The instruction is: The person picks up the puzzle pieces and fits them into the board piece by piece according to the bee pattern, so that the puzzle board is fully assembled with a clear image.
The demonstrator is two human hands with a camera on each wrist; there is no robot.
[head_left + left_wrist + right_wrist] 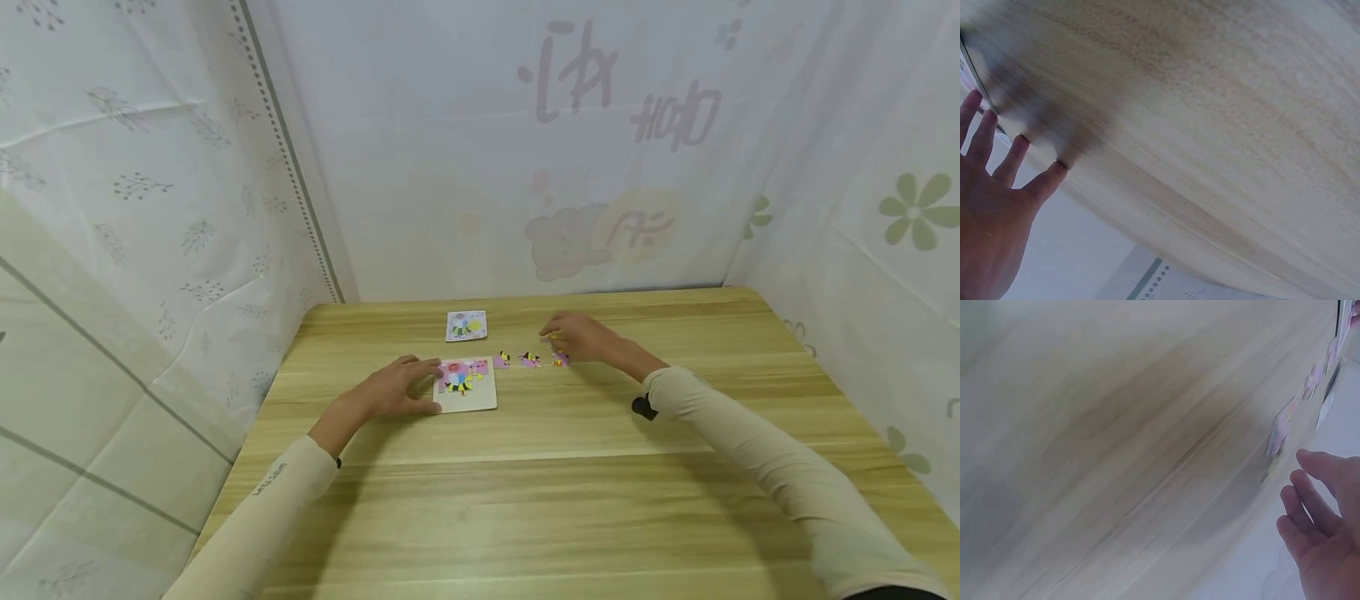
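Observation:
A pale puzzle board [468, 402] lies on the table, partly filled with pink pieces and a bee picture. Along its left side my left hand [390, 387] rests with fingers and thumb spread, fingertips on the board's edge; the left wrist view shows this hand [997, 187] splayed. My right hand [581, 335] reaches over the right end of a row of loose puzzle pieces [529, 360]. In the right wrist view the right hand [1319, 519] has loosely bent fingers, its thumb apart from them and nothing visibly pinched. A puzzle piece [1279, 431] lies just beyond its fingertips.
Behind the board lies a small square card [467, 326] with a similar bee picture. The wooden table [480, 517] stretches toward me and to both sides. Printed cloth [465, 167] hangs behind the table and along its left and right sides.

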